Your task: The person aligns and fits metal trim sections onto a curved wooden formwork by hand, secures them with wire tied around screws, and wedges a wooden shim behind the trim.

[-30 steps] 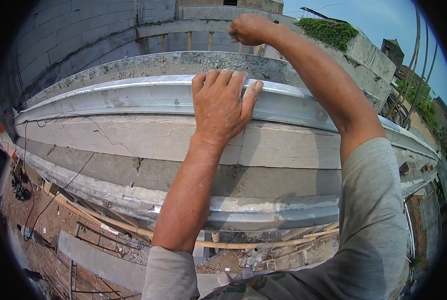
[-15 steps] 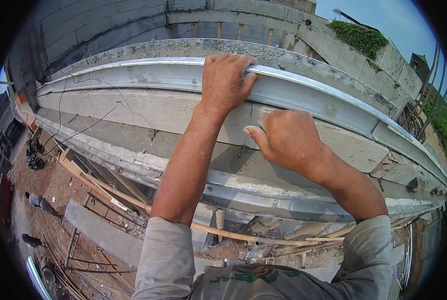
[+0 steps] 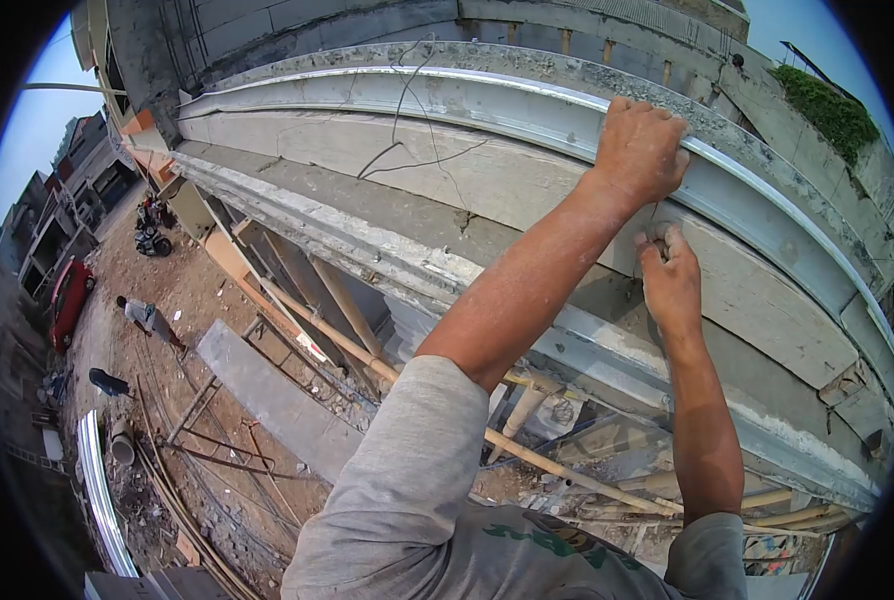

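Observation:
My left hand (image 3: 639, 150) is closed over the top edge of a long pale metal channel (image 3: 507, 115), its fingers hooked behind the rim. Just below it, my right hand (image 3: 672, 275) is raised with its fingertips bent together against the face of a pale board (image 3: 757, 285). A thin dark line, perhaps wire, runs down between the two hands; what the right fingertips hold, if anything, I cannot make out. Farther left, a loose bent wire (image 3: 399, 145) hangs across the channel and board.
A concrete ledge (image 3: 357, 205) runs below the board, high above the ground. Down there are a bamboo pole (image 3: 567, 472), a grey sheet (image 3: 267, 390) beside a metal frame, two people, a motorbike (image 3: 152, 240) and a red car (image 3: 72, 300). Block walls stand behind.
The view has swung left, showing more ground. My left hand still grips the channel's rim. My right hand has turned, bringing its fingertips up to the board beneath the left hand.

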Tool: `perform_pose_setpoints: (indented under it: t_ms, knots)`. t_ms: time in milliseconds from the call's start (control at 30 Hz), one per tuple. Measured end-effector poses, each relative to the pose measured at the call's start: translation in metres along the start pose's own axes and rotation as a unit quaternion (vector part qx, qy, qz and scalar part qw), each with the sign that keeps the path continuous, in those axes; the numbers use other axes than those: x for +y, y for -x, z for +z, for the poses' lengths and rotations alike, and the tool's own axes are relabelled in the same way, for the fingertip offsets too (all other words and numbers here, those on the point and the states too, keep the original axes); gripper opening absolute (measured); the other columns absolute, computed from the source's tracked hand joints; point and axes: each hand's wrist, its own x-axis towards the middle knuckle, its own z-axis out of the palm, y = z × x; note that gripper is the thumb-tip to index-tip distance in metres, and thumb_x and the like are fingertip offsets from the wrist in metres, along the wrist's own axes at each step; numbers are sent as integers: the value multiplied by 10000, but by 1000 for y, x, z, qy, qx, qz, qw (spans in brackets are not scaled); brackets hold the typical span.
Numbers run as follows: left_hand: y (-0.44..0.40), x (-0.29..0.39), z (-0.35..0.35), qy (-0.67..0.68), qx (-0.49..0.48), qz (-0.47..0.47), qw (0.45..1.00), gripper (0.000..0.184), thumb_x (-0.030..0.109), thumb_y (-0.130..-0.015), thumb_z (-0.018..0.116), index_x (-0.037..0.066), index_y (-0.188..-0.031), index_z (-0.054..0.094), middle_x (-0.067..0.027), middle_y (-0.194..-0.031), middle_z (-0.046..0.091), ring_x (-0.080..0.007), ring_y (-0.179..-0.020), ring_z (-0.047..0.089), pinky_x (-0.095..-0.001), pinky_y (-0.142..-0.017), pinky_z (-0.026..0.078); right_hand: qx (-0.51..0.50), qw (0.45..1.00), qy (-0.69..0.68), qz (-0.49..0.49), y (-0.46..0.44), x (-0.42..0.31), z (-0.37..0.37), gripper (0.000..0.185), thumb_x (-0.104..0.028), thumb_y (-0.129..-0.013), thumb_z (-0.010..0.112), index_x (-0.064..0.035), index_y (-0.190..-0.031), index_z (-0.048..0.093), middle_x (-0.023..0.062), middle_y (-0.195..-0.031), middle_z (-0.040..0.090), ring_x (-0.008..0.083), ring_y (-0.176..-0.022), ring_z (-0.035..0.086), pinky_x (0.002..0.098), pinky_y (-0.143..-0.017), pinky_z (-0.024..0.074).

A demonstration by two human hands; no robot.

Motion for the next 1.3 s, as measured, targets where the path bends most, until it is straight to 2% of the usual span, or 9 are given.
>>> perform_pose_setpoints:
  t_ms: [233,333,433,633,833,867,1033,1200,1300]
  knots:
    - [-2,-8,-10,70,-75,21,994,341,223,-802,717,72,-1106,680,-144,-1005,698,-311,-983,643,-452,-923,434,-83,957,162,-224,42,27,25,312,-226,-877,611,48,-1025,634,217,-896,687,382,-773,648,419,-787,504]
    - [7,-17,-11,36,68,85,993,347,225,-830,702,72,-1138,657,-148,-1122,664,-317,-1058,609,-445,-885,460,-117,991,-44,38,39,-16,0,334,-223,-886,600,42,-1088,610,195,-842,687,321,-727,665,391,-751,514]
    - [31,-8,-41,-5,139,15,990,342,227,-848,693,77,-1151,645,-146,-1201,628,-283,-1113,579,-413,-853,467,-42,980,-187,58,15,-23,11,312,-205,-902,579,58,-1071,581,165,-766,664,237,-710,667,371,-688,511]
    - [64,8,-66,129,-210,-314,917,354,354,-922,587,27,-1014,686,-120,-760,680,-254,-741,659,-390,-697,492,-110,986,91,-89,56,-28,25,195,-135,-895,564,54,-942,571,200,-686,631,340,-712,654,455,-660,489]
    - [96,21,-28,206,-121,-279,930,350,296,-934,542,-19,-943,694,-135,-643,637,-234,-592,595,-375,-604,465,-128,944,157,-262,87,-17,2,102,-98,-879,578,0,-907,575,209,-696,584,400,-673,581,503,-693,451]
    - [101,20,-27,232,-106,-294,921,286,271,-923,524,27,-890,670,-220,-697,630,-426,-694,619,-474,-633,463,-159,942,162,-247,87,-16,-5,121,-112,-881,584,4,-914,581,203,-700,587,393,-673,579,495,-700,456]
    - [138,45,-71,269,-93,-303,909,282,254,-925,531,16,-899,681,-213,-690,629,-366,-652,633,-427,-607,469,-306,890,151,-301,75,-2,-27,257,-194,-888,619,12,-1042,612,161,-761,627,347,-733,603,442,-732,493]
    - [223,81,-138,303,-124,-322,888,205,126,-937,570,-43,-981,677,-84,-672,626,-101,-586,577,-265,-547,455,-39,997,-70,-7,21,-10,-21,398,-371,-929,592,6,-1024,678,131,-743,650,316,-838,658,413,-902,480]
    - [243,101,-151,320,-88,-288,898,197,125,-942,577,-35,-1008,672,-84,-696,639,-93,-573,577,-248,-526,449,125,895,180,-388,19,-25,1,455,-440,-929,575,-2,-954,695,134,-721,647,300,-769,652,426,-917,458]
